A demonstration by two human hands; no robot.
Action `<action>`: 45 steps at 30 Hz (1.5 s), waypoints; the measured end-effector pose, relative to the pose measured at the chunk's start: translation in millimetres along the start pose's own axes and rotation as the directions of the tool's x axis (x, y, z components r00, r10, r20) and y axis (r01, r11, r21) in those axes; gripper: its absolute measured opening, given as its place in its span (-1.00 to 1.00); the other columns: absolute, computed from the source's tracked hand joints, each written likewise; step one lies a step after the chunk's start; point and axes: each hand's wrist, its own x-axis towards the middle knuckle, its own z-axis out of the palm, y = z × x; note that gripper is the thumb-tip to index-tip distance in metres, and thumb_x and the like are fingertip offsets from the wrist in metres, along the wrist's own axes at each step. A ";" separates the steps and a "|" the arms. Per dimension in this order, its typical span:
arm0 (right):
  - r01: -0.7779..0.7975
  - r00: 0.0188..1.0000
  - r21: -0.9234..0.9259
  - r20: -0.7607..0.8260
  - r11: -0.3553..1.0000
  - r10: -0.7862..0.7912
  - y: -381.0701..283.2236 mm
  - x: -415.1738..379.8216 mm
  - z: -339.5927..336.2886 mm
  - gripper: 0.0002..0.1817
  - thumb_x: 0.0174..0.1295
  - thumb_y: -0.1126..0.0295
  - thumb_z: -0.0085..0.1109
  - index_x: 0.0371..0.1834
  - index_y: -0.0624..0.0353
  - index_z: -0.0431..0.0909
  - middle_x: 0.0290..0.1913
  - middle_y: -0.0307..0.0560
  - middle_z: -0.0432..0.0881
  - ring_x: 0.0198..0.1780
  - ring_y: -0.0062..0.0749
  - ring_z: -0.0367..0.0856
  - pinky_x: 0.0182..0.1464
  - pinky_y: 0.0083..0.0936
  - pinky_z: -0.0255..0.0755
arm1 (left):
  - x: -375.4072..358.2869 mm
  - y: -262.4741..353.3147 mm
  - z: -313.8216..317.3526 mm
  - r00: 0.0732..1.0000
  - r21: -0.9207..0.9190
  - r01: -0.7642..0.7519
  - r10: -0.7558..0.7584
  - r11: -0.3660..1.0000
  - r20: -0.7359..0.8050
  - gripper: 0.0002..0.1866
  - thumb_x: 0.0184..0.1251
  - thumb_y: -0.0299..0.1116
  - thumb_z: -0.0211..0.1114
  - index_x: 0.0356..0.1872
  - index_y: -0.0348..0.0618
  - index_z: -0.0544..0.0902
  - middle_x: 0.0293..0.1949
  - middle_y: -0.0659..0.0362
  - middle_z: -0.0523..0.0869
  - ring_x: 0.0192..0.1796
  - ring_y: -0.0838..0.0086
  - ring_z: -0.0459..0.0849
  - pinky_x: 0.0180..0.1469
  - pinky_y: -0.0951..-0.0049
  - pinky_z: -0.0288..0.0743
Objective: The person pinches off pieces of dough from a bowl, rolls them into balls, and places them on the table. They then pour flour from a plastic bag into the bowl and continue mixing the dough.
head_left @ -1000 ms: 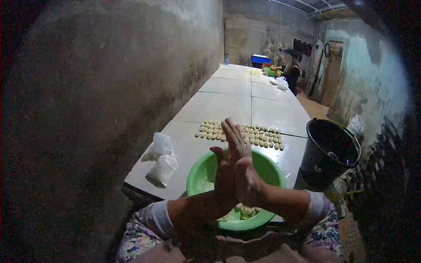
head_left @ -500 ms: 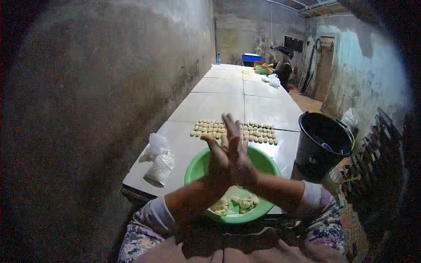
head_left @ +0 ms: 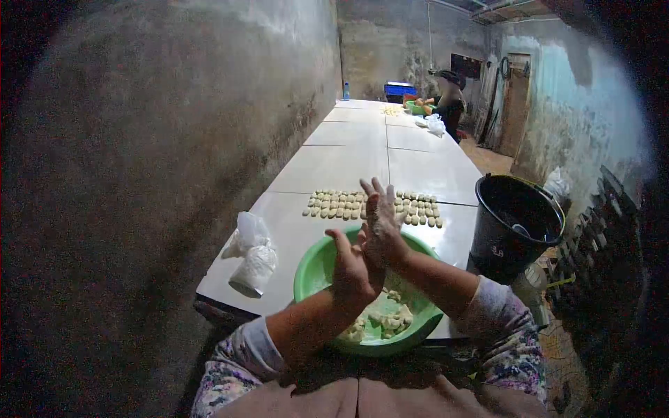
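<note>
My left hand (head_left: pixel 353 268) and my right hand (head_left: pixel 383 226) press palm to palm above a green bowl (head_left: pixel 304 275). The right hand sits higher, its fingers stretched out and dusted pale. On the left hand the thumb stands apart; its other fingers are partly behind the right hand. Whatever may lie between the palms is hidden. Down in the bowl are lumps of pale dough (head_left: pixel 394 320). Beyond the bowl, small oval dough pieces (head_left: pixel 334 205) lie in rows on the white table (head_left: pixel 341 167), partly covered by my right hand.
A clear plastic bag with white powder (head_left: pixel 256 265) lies at the table's left edge. To the right stands a black bucket (head_left: pixel 498 244). Far along the table, another person (head_left: pixel 451 104) works by a green container (head_left: pixel 417 109). A concrete wall (head_left: pixel 174 174) runs along the left.
My right hand has slid up and right against the left palm. The left hand has dropped slightly and turned, showing more of its thumb. More of the dough in the bowl is visible.
</note>
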 end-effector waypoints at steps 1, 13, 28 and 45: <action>-0.091 0.995 0.006 0.036 0.996 0.091 -10.7 5.3 -11.9 -0.12 0.27 -0.37 -0.80 0.42 -0.03 0.14 0.51 0.12 -0.08 0.53 0.11 -0.39 0.34 0.27 -0.74 | 2.2 2.4 -31.7 0.955 -0.341 0.202 -0.106 0.918 0.279 0.03 0.15 0.54 -0.50 0.46 -0.07 0.02 0.44 -0.05 0.10 0.45 0.11 0.10 0.47 0.19 -0.03; 0.319 0.804 -0.166 0.569 0.933 -0.174 -28.7 -0.3 -84.3 -0.52 -0.02 0.24 0.28 0.06 -0.04 0.54 -0.04 -0.09 0.55 0.12 -0.13 0.46 0.16 -0.19 0.27 | -11.8 28.0 4.3 0.982 -0.129 0.125 -0.141 0.984 -0.128 0.02 0.21 0.48 -0.59 0.43 -0.20 0.05 0.24 -0.13 0.43 0.25 0.03 0.44 0.31 0.04 0.29; 0.288 0.827 -0.039 0.514 0.957 -0.228 -7.8 15.2 -87.0 -0.63 0.13 0.36 0.10 0.06 0.00 0.55 0.12 -0.16 0.57 0.10 -0.16 0.53 0.19 -0.27 0.30 | 39.4 25.7 -22.1 0.933 -0.115 0.263 -0.221 0.958 0.284 -0.11 0.35 0.33 -0.55 0.31 -0.26 0.29 0.16 -0.05 0.52 0.18 0.18 0.53 0.29 0.17 0.37; 0.230 0.962 0.004 0.148 0.973 -0.228 58.5 29.9 -61.8 -0.59 0.24 0.42 0.11 0.18 0.14 0.41 -0.08 0.14 0.59 -0.07 0.05 0.60 -0.01 -0.21 0.51 | 83.4 51.5 -38.7 0.917 0.672 0.313 -0.398 0.672 -0.029 -0.32 0.39 0.18 -0.07 0.21 -0.27 0.42 0.04 0.03 0.62 0.07 0.35 0.61 0.16 0.28 0.47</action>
